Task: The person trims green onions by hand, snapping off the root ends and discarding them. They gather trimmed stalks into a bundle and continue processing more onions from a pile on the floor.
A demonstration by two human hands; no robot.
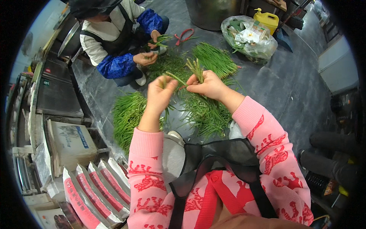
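Observation:
My right hand (206,85) is closed around a small bunch of green stalks (195,68), their pale cut ends pointing up and leaves hanging below. To its left, my left hand (161,93) has thumb and fingers pinched on green stems, partly hidden by the fingers. A single stalk (176,78) stretches between the two hands. Beneath them a loose heap of green leaves (207,114) lies on the grey floor. One pile of long leafy greens (128,117) is at the left, and a neater bundle of green stalks (214,58) lies beyond my right hand.
A co-worker (114,40) with blue sleeve covers crouches at upper left, handling greens. A clear plastic bag of scraps (248,38), a yellow jug (266,20) and a red strap loop (184,36) are ahead. Printed sacks (94,191) and a carton (75,143) stand at lower left.

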